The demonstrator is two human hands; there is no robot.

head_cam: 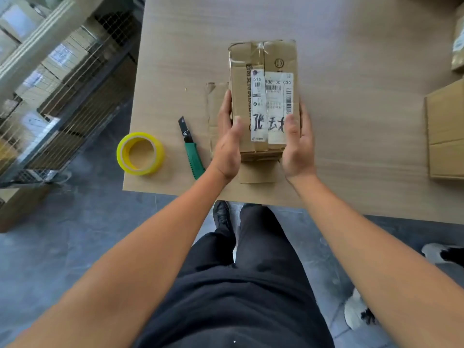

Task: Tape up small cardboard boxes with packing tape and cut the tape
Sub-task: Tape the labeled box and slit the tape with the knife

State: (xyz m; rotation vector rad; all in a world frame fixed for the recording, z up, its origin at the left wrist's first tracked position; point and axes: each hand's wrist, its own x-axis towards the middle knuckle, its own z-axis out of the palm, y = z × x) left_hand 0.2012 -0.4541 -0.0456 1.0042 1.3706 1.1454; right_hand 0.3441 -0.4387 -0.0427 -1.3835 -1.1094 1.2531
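1. The cardboard box rests on the surface, on top of a flat cardboard scrap, straight ahead of the person. Its long axis runs away from the body.
2. The left hand and the right hand flank the box's near end. Each grip holds the box, with fingers along a side wall and the thumb over the top edge.
3. The tape roll lies near the surface's near left corner, well apart from the box. The utility knife lies between the roll and the box, just beside the left wrist, with its blade end pointing away.
4. Both tools lie to the left, so the left hand is likely nearer for the pickup. The right hand would have to cross over the box.
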